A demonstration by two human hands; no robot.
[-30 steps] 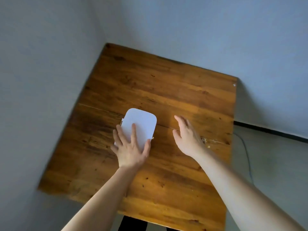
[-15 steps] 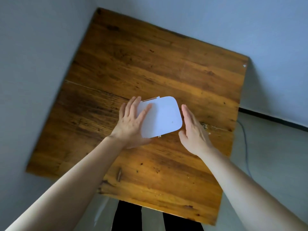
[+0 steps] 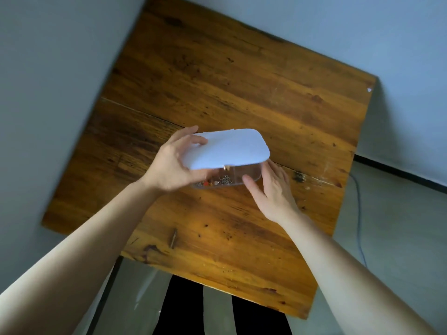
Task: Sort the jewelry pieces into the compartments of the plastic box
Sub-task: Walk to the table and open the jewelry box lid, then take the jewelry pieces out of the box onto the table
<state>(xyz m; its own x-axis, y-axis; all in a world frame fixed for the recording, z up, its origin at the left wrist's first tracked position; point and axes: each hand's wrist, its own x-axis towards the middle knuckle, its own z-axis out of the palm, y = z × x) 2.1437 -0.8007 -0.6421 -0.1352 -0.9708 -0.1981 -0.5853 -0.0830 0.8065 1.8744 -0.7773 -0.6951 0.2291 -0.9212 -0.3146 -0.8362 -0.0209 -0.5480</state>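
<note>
L hand point(image 3: 173, 165) grips the left end of the box point(image 3: 246, 171): thumb on the white lid point(image 3: 227, 148), fingers point(image 3: 186, 131) curled round its far edge. Looks like a clamp on lid and body together, though the underside is hidden. R hand point(image 3: 271, 189) is open, fingers spread, tips touching the clear front wall at the box's right end; steadying, not grasping. The box sits between the two hands, low over the worktop point(image 3: 217, 68) or resting on it, can't tell which. The lid is raised at the near edge, so a gap shows by the small latch point(image 3: 227, 168).

Thru the clear wall, just beyond R fingertips: jewelry point(image 3: 219, 181), small metal rings and some reddish bits, heaped loose.

Handling, my guess: light, stiff plastic, smooth and likely slick, the walls may flex if squeezed. Contents are tiny and will slide or spill if it tilts. Best hold is by the short ends, kept level, lifting the lid at the latch side while the other hand pins the base.

Sorting not begun yet.
</note>
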